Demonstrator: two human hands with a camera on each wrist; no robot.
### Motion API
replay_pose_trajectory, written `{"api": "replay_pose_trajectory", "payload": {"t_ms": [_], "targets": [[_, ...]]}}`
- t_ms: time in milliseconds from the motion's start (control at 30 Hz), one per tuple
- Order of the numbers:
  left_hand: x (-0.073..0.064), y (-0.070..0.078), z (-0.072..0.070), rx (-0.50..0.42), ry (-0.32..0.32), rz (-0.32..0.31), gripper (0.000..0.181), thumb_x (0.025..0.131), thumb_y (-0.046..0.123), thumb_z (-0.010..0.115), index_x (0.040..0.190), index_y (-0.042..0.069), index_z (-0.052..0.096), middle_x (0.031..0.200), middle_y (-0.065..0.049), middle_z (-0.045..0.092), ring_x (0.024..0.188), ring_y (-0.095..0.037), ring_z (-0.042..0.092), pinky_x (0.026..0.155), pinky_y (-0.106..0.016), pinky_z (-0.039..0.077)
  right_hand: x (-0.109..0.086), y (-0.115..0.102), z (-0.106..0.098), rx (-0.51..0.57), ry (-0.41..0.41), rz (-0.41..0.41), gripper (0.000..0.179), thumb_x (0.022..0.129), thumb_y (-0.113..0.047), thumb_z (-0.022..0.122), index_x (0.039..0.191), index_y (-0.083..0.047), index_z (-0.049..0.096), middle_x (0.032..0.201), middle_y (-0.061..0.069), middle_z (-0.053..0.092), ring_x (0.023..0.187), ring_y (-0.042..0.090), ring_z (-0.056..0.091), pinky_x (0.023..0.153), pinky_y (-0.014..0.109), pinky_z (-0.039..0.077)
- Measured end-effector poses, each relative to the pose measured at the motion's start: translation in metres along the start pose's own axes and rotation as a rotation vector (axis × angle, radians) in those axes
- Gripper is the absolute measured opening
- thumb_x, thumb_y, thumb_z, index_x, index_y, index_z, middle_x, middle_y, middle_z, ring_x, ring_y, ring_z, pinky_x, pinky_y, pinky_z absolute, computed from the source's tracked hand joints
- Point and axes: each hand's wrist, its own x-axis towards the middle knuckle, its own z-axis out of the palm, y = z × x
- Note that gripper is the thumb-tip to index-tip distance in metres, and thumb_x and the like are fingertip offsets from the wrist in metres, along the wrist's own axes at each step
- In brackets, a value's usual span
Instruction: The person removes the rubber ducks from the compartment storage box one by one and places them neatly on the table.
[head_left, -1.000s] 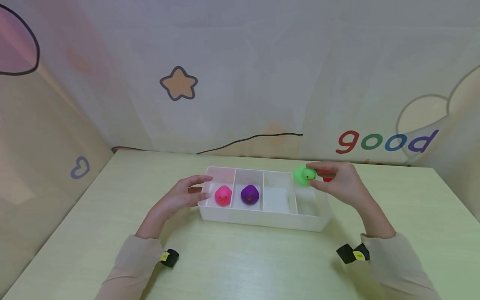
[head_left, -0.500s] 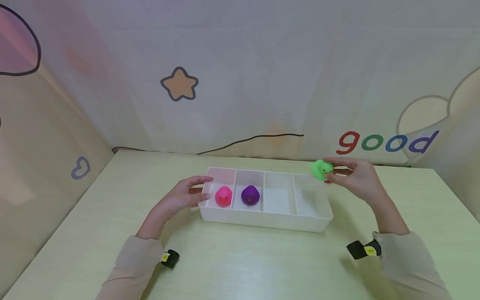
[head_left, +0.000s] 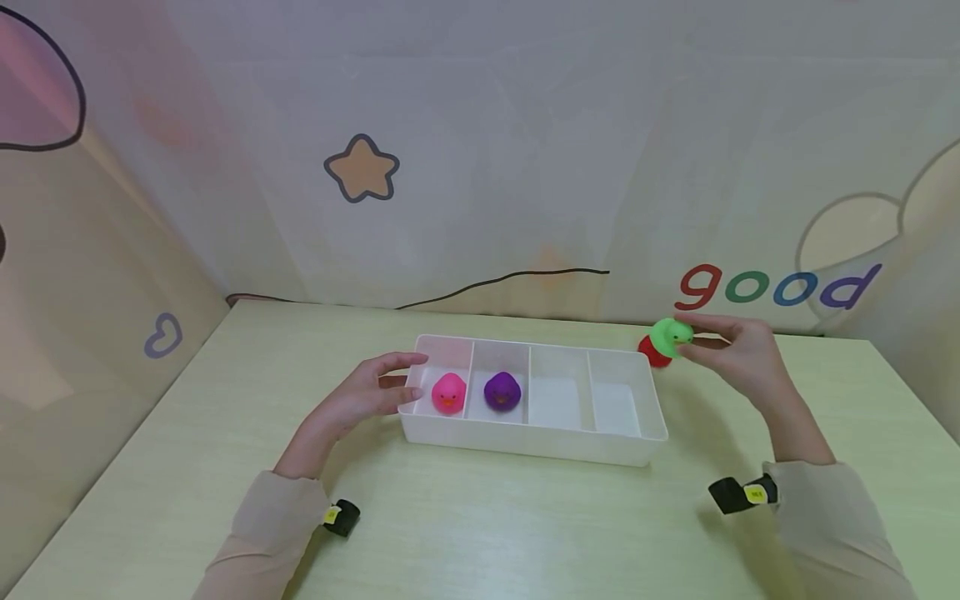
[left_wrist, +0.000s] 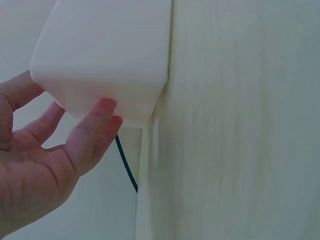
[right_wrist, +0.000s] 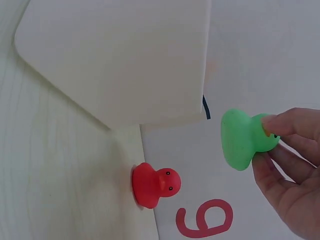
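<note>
My left hand (head_left: 371,385) grips the left end of a long white divided box (head_left: 525,442); thumb and index finger reach over its rim. In the left wrist view other fingertips press the box's outer end wall (left_wrist: 135,97). A pink toy duck (head_left: 448,394) sits in the leftmost compartment, a purple toy duck (head_left: 502,392) in the one beside it. Beyond the box's right end, my right hand (head_left: 738,354) pinches a green toy duck (head_left: 667,337) by its head, raised off the table. A red toy duck (right_wrist: 154,185) stands on the table below, partly hidden in the head view.
The pale wooden table (head_left: 480,533) ends at a printed cloth backdrop (head_left: 487,167) behind the box. Two compartments at the box's right show bare floors. Cloth also rises at the left and right sides. A dark band with a yellow label (head_left: 742,494) is at the right sleeve.
My right hand has carried the green duck rightward from above the box's rightmost compartment to beyond its right end. The red duck shows more now. My left hand keeps its place on the box.
</note>
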Motion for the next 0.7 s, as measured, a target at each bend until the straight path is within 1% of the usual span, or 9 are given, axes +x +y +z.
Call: {"api": "replay_pose_trajectory", "payload": {"t_ms": [100,233,300,400,500,567,600,633,700], "targets": [[0.0,0.001,0.0,0.005,0.003,-0.006,0.052,0.085,0.01,0.062,0.133,0.006,0.044,0.136,-0.017,0.039,0.121,-0.036,0.042,0.087,-0.04,0.048,0.005,0.012,-0.002,0.005,0.02,0.031,0.045,0.078,-0.02,0.072,0.12,-0.007,0.06,0.117,0.013,0.059,0.084,0.002,0.062,0.069,0.013,0.049],[-0.001,0.002,0.001,0.011,0.005,-0.014,0.052,0.085,0.01,0.062,0.133,0.007,0.044,0.136,-0.016,0.039,0.121,-0.035,0.042,0.088,-0.041,0.047,0.017,0.048,-0.007,0.038,0.044,0.073,0.045,0.076,-0.02,0.074,0.119,-0.012,0.062,0.116,0.008,0.061,0.091,0.01,0.062,0.065,0.011,0.049],[-0.002,0.002,0.001,0.013,0.005,-0.018,0.051,0.085,0.011,0.062,0.133,0.007,0.044,0.136,-0.016,0.039,0.121,-0.035,0.042,0.088,-0.041,0.047,0.023,0.067,-0.011,0.002,0.036,0.076,0.048,0.077,-0.023,0.073,0.122,-0.013,0.06,0.119,0.011,0.059,0.096,0.015,0.06,0.067,0.013,0.049],[-0.002,0.002,0.001,0.013,0.006,-0.022,0.052,0.085,0.011,0.062,0.133,0.007,0.044,0.135,-0.016,0.04,0.121,-0.034,0.042,0.087,-0.04,0.047,0.034,0.101,-0.013,-0.069,0.071,0.083,0.049,0.078,-0.031,0.072,0.124,-0.02,0.058,0.121,0.006,0.058,0.097,0.008,0.06,0.069,0.012,0.048],[-0.002,0.002,0.001,0.011,0.007,-0.024,0.052,0.085,0.011,0.062,0.133,0.007,0.044,0.135,-0.016,0.041,0.121,-0.033,0.043,0.086,-0.04,0.048,0.041,0.126,-0.013,-0.122,0.115,0.087,0.05,0.077,-0.036,0.071,0.124,-0.026,0.058,0.119,0.003,0.059,0.095,0.003,0.058,0.07,0.011,0.048],[-0.002,0.002,0.0,0.009,0.006,-0.022,0.052,0.085,0.011,0.062,0.133,0.007,0.044,0.134,-0.016,0.041,0.12,-0.033,0.043,0.086,-0.039,0.048,0.042,0.128,-0.013,-0.128,0.115,0.092,0.052,0.077,-0.038,0.07,0.125,-0.025,0.057,0.12,0.005,0.059,0.098,0.008,0.059,0.071,0.011,0.048],[-0.001,0.002,0.0,0.008,0.006,-0.022,0.052,0.085,0.01,0.062,0.133,0.007,0.044,0.134,-0.016,0.041,0.12,-0.033,0.043,0.086,-0.039,0.048,0.039,0.12,-0.013,-0.128,0.111,0.102,0.054,0.077,-0.041,0.069,0.126,-0.023,0.056,0.12,0.006,0.058,0.097,0.006,0.058,0.071,0.011,0.047],[-0.001,0.001,0.0,0.008,0.006,-0.021,0.052,0.085,0.01,0.062,0.133,0.007,0.044,0.134,-0.016,0.041,0.12,-0.033,0.044,0.086,-0.039,0.048,0.035,0.106,-0.013,-0.123,0.099,0.115,0.053,0.078,-0.038,0.069,0.127,-0.019,0.056,0.121,0.01,0.058,0.097,0.007,0.058,0.071,0.011,0.047],[-0.001,0.001,0.0,0.01,0.008,-0.022,0.051,0.085,0.01,0.062,0.133,0.007,0.044,0.135,-0.016,0.041,0.12,-0.034,0.043,0.086,-0.039,0.048,0.024,0.075,-0.013,-0.118,0.073,0.137,0.052,0.082,-0.032,0.067,0.127,-0.01,0.054,0.123,0.016,0.056,0.093,0.002,0.057,0.071,0.01,0.047]]}}
